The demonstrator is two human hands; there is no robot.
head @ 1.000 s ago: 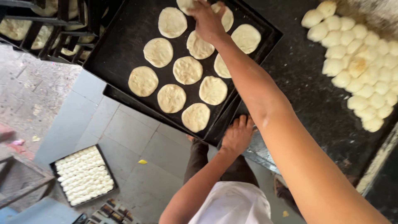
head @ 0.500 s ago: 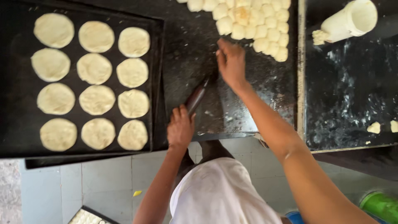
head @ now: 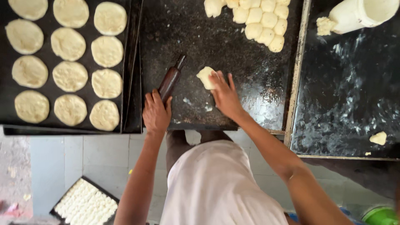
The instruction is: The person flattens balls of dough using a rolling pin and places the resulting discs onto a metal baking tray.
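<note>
Currently left hand has fingers wrapped on the near end of the brown rolling pin, which lies on the dark tabletop. Right hand, fingers spread flat, presses a dough piece mid-tabletop. Tray of flattened discs sits left.

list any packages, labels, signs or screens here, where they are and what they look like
No labels, signs or screens show.
Nearest to a package:
White tub: top right, lying tilted on the dark right tray, plain, dough at its mouth.
Floor tray: bottom left, dark, filled with rows of pale dough pieces.
Green round rim: bottom right corner, cut off; cannot tell what it is.
</note>
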